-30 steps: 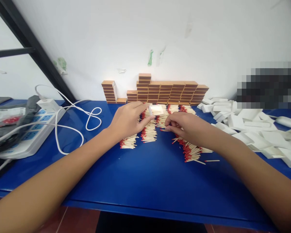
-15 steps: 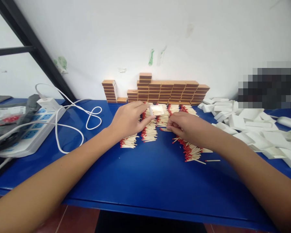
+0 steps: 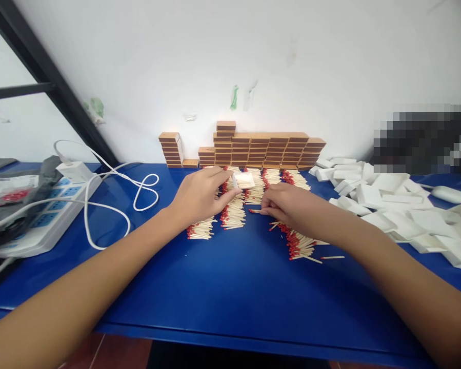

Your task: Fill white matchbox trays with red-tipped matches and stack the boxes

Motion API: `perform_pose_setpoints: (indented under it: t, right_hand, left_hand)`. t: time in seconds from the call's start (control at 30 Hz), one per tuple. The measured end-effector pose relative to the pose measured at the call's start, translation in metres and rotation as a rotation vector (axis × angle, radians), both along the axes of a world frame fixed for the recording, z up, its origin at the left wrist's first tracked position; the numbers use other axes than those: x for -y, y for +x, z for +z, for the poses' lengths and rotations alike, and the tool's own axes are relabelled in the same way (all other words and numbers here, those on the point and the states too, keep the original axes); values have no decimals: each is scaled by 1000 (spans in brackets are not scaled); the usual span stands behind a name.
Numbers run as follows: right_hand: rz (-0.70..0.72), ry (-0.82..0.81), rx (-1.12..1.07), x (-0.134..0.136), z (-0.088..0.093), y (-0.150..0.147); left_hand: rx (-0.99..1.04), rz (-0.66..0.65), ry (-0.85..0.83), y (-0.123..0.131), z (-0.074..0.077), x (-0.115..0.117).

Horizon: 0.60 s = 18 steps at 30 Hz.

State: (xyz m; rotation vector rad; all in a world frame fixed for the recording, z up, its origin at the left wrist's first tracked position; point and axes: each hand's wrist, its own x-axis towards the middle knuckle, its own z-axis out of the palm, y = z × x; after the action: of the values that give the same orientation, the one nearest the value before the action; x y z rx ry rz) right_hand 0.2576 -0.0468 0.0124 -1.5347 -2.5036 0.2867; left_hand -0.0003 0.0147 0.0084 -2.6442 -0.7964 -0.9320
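Note:
Between the thumb and fingers of my left hand [image 3: 203, 195] is a small white matchbox tray [image 3: 244, 180], held above the rows of matches; pale matchsticks seem to lie in it. My right hand [image 3: 287, 205] is closed at the fingertips on a match [image 3: 255, 211], whose red head points left. Red-headed matches lie in several rows under and around both hands, among them a row [image 3: 233, 215] beside my left thumb and a pile [image 3: 299, 243] below my right wrist. A loose match [image 3: 333, 257] lies apart at the right.
Stacked brown matchboxes [image 3: 249, 149] stand along the wall. White empty trays [image 3: 399, 197] are heaped on the right of the blue table [image 3: 215, 292]. A power strip [image 3: 49, 215] and a looping white cable [image 3: 128, 220] occupy the left, near a grey bag [image 3: 18, 200].
The camera view has shifted slightly. My right fingertips have moved a little down and left, and the match at them has come with them. My left hand still holds the tray.

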Motion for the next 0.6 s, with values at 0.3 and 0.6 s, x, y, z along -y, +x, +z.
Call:
perform_pose_setpoints:
  t: [0.3,0.6]
  right_hand:
    - [-114,-35,-51,5,18,-3]
    - [-106,-88,-27,4,11,1]
  left_hand:
    - [26,-8,-13,-1,2,-1]
    - [22,-5,8,-2,1,-2]
